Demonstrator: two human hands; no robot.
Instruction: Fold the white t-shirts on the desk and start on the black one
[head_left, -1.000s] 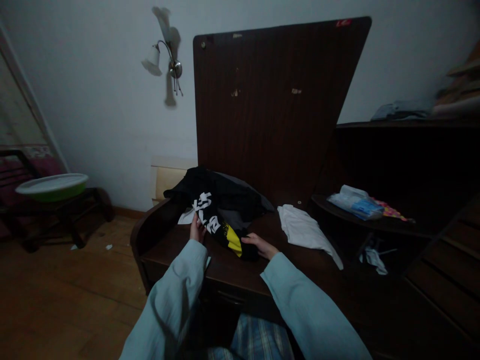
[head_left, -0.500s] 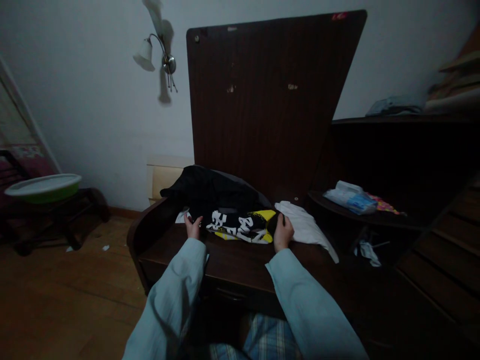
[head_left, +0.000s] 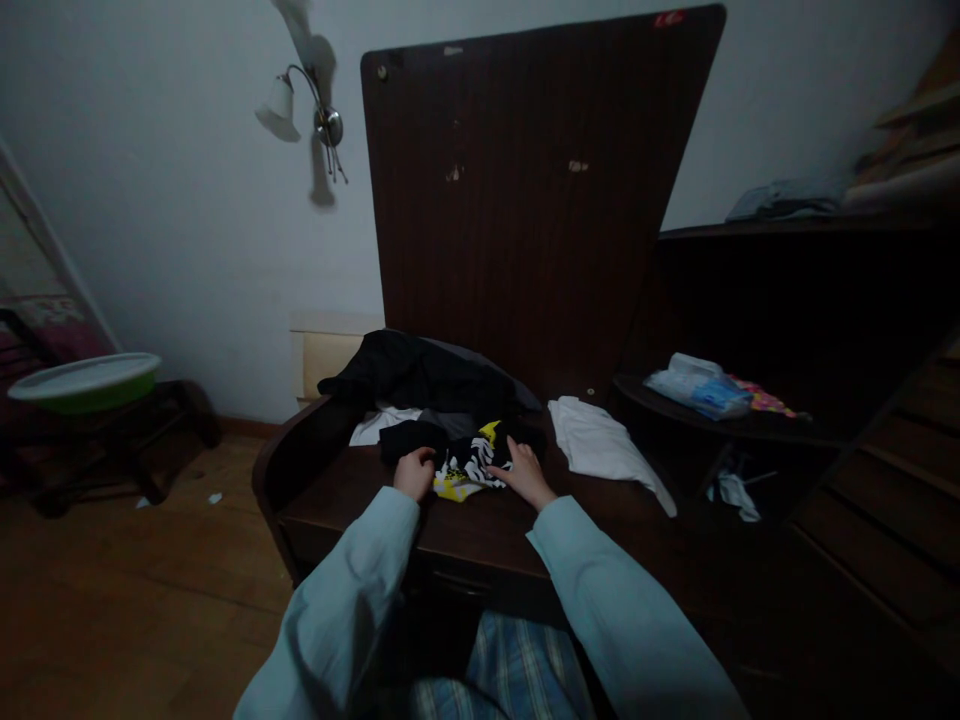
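A black garment with white and yellow print [head_left: 476, 462] lies bunched near the front of the dark wooden dresser top [head_left: 480, 535]. At its left part is my left hand [head_left: 415, 473], fingers curled together on the cloth. My right hand [head_left: 529, 476] rests on the right part, with thumb and forefinger spread apart over the print. Behind the garment is a heap of black cloth [head_left: 427, 370], and some white cloth [head_left: 384, 425] shows under it at the left. A folded white cloth [head_left: 604, 447] lies to the right, apart from my right hand.
A tall dark board [head_left: 517, 200] rises behind the dresser. Right of it, a dark shelf [head_left: 675, 408] bears a blue-and-white plastic pack [head_left: 701, 385]. At far left, a green-and-white basin [head_left: 86, 385] stands on a dark stool. A wall lamp [head_left: 279, 105] hangs above.
My hands have come closer together, and the printed garment, stretched wide before, is now bunched narrower. My right hand has moved left and spread its fingers. More white cloth shows behind.
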